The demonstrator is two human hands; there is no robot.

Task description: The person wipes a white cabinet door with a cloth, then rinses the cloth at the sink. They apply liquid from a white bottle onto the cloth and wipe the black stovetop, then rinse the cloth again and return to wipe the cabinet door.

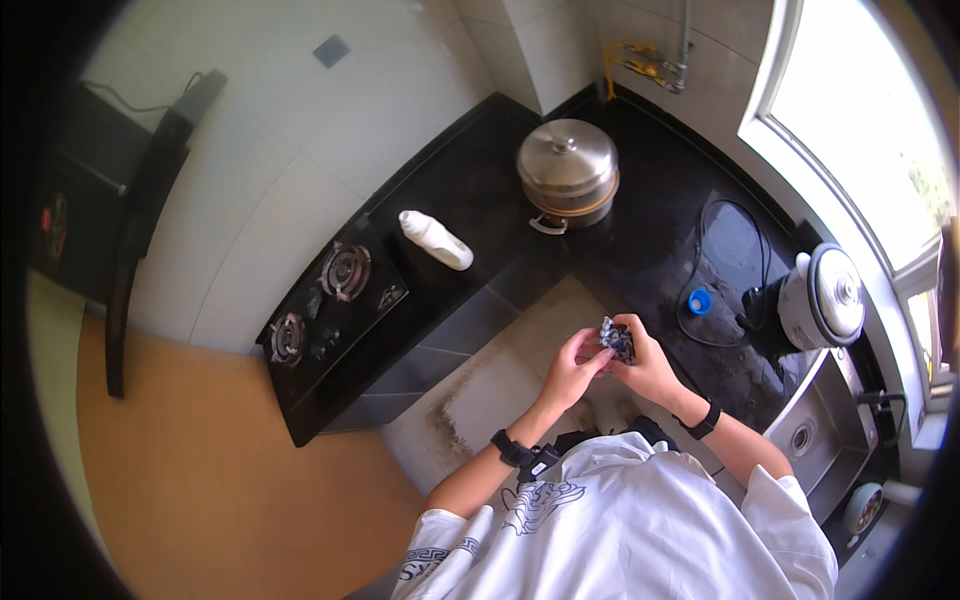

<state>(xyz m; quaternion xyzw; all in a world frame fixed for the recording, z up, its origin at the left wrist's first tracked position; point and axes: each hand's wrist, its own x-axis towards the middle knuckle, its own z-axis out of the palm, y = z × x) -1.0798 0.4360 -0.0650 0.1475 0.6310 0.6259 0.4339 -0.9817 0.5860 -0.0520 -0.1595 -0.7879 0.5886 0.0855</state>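
Both hands meet in front of my body, over the floor beside the counter's inner edge. Between them is a small bunched cloth (618, 339) with a dark blue and white pattern. My left hand (574, 366) pinches its lower left side with curled fingers. My right hand (645, 366) grips it from the right, thumb and fingers around the edge. Parts of the cloth are hidden by the fingers. Right of the hands, a blue cap (700, 301) rests on the wet black countertop (660, 217).
A white plastic bottle (437, 240) stands beside the gas stove (346, 271). In the corner is a lidded steel pot (568, 172). A rice cooker (821, 304) with a black cord (703, 232) stands near the window, behind the steel sink (817, 424). A bowl (862, 506) is at far right.
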